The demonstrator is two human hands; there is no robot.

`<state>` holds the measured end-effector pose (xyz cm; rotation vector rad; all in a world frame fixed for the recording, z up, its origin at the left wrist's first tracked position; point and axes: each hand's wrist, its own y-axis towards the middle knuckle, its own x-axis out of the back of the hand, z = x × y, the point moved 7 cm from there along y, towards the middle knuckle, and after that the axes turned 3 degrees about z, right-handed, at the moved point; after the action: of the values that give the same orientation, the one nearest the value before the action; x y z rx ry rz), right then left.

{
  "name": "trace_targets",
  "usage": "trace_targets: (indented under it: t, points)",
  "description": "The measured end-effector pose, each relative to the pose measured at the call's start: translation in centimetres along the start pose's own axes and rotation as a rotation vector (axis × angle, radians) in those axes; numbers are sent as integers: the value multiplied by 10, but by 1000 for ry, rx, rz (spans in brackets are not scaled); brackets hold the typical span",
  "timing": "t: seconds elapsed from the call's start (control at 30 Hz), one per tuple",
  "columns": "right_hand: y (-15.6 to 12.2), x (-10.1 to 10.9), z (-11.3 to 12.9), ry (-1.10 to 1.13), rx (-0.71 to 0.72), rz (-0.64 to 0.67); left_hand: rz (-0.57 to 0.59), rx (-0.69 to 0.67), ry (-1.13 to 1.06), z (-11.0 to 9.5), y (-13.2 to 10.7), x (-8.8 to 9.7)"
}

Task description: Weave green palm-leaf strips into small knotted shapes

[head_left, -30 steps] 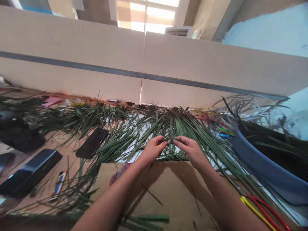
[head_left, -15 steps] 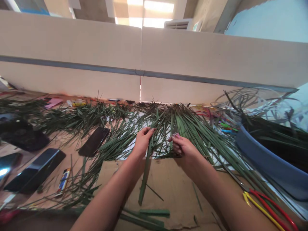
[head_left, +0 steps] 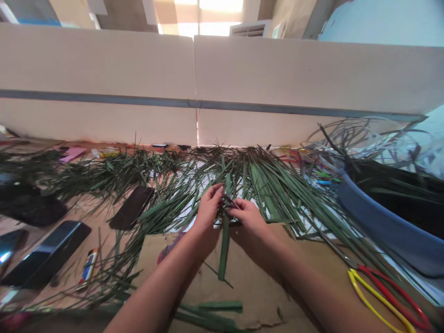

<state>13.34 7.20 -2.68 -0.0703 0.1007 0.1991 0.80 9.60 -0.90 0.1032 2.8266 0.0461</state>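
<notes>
My left hand (head_left: 210, 206) is closed in a pinch on a long, flat green leaf strip (head_left: 224, 254). One end of the strip rises past the fingertips and the other hangs down over a sheet of brown cardboard (head_left: 256, 277). Close beside it, my right hand (head_left: 249, 216) pinches a thin, dark strip (head_left: 229, 200) that crosses the leaf between both sets of fingertips. Whether the dark piece is part of the same leaf I cannot tell. Cut green leaf pieces (head_left: 220, 306) lie on the cardboard below the hands.
Heaps of green leaf strips (head_left: 284, 185) spread behind the hands. Scissors with red and yellow handles (head_left: 385, 296) lie at right, near a blue tub (head_left: 381, 226) of leaves. Phones (head_left: 132, 207) and a lighter-like small item (head_left: 89, 267) are at left. A pale partition (head_left: 104, 64) stands behind.
My right hand has moved left to meet my left hand at the leaf strip, and its fingers now pinch the thin dark piece. The strip hangs more upright. The view has shifted slightly.
</notes>
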Motion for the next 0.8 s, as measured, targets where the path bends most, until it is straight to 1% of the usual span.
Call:
trace_targets:
  t: [0.07,0.13,0.2,0.23,0.3,0.33,0.43,0.5,0.63,0.7,0.73,0.8]
  points:
    - [8,26,16,-121,112,-124,55,13,65,4,-6,-9]
    - [11,49,27,-182,181,-246,127,-5,193,7,-14,-21]
    - [10,64,31,-197,206,-330,175,-35,386,10,-22,-32]
    - [10,68,31,-196,207,-349,182,-49,494,11,-26,-36]
    - [10,70,26,-194,205,-347,162,-72,655,12,-29,-39]
    - [10,69,24,-195,205,-332,147,-77,688,12,-30,-39]
    - [14,65,14,-193,199,-285,154,-59,651,15,-27,-38]
    - [16,65,8,-187,179,-279,172,-48,636,15,-25,-39]
    - [16,64,2,-172,172,-299,159,-76,789,11,-29,-43]
    - [14,59,4,-160,185,-267,135,-90,844,10,-30,-42]
    - [13,56,5,-151,192,-241,125,-94,836,11,-30,-41]
    - [13,52,8,-132,204,-198,117,-84,737,14,-26,-37]
